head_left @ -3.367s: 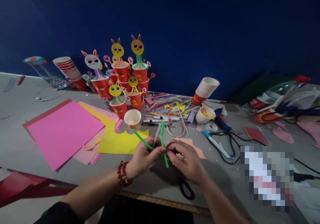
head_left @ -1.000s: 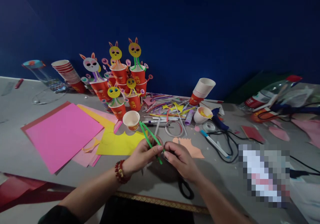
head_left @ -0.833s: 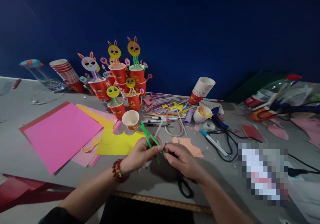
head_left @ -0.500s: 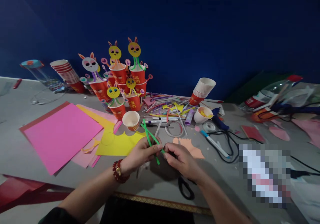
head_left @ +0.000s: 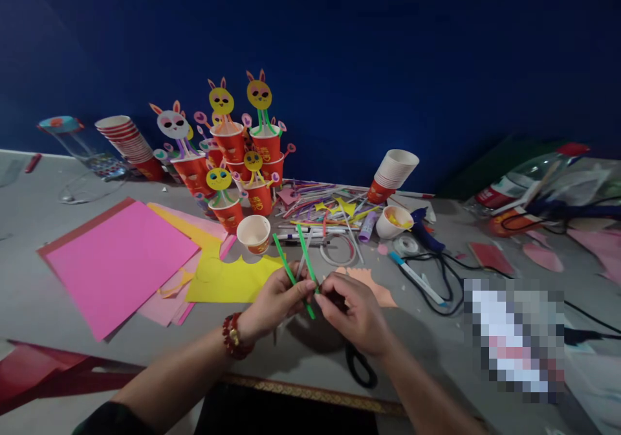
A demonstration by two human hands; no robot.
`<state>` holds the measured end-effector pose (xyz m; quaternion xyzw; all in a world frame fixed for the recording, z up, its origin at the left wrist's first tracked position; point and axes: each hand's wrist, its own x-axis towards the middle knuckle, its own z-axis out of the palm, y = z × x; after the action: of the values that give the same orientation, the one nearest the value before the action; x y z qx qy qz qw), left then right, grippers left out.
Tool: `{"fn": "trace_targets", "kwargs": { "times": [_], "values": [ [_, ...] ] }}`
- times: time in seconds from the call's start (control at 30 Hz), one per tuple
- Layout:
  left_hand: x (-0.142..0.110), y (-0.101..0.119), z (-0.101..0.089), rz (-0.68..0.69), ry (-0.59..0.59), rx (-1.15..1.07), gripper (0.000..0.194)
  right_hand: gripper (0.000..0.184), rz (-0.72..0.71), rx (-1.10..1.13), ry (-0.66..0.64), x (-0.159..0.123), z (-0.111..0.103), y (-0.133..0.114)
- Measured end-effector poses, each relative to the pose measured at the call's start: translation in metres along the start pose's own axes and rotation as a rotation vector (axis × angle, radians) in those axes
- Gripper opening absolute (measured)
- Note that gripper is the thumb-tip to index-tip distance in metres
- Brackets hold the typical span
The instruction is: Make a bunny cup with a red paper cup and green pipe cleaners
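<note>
Two bright green pipe cleaners stand in my hands. My left hand (head_left: 286, 296) pinches one green pipe cleaner (head_left: 283, 252) between thumb and fingers, its lower end sticking out below. The other green pipe cleaner (head_left: 305, 247) runs down to the fingertips of my right hand (head_left: 352, 309), which are closed on it. A grey pipe cleaner (head_left: 304, 254) shows behind the green ones; whether a hand holds it I cannot tell. Just beyond my hands are a white-lined paper cup (head_left: 254, 233) and a yellow sheet (head_left: 223, 283). Black-handled scissors (head_left: 359, 364) lie partly under my right forearm.
Red paper cups with rabbit figures (head_left: 228, 144) stand stacked at the back. Behind lies a pile of coloured sticks (head_left: 320, 205). Pink paper (head_left: 121, 260) is at left; a glue gun (head_left: 427, 231) with its black cable, a marker (head_left: 420, 283) and a bottle (head_left: 528, 179) are at right.
The green pipe cleaners crossed before; now their upper parts stand apart, nearly parallel, the right one having swung more upright. Both hands have barely moved.
</note>
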<state>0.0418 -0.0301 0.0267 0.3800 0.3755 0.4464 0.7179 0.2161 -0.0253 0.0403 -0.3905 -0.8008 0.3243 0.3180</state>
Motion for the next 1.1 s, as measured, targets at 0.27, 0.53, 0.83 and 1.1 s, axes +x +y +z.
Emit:
{"fn": "trace_targets", "kwargs": {
  "times": [0.27, 0.53, 0.83, 1.1],
  "values": [
    [-0.001, -0.013, -0.006, 0.167, 0.015, 0.184, 0.039, 0.022, -0.013, -0.027, -0.006, -0.002, 0.004, 0.004],
    [-0.003, -0.012, -0.002, 0.104, 0.016, 0.075, 0.040, 0.024, -0.014, 0.086, 0.038, -0.002, 0.008, 0.004],
    [0.001, -0.016, -0.011, 0.227, -0.003, 0.335, 0.033, 0.022, -0.058, -0.144, -0.034, -0.002, 0.007, 0.009],
    [0.000, -0.014, -0.008, 0.216, -0.033, 0.273, 0.035, 0.022, -0.090, -0.149, 0.012, -0.002, 0.007, 0.008]
  ]
}}
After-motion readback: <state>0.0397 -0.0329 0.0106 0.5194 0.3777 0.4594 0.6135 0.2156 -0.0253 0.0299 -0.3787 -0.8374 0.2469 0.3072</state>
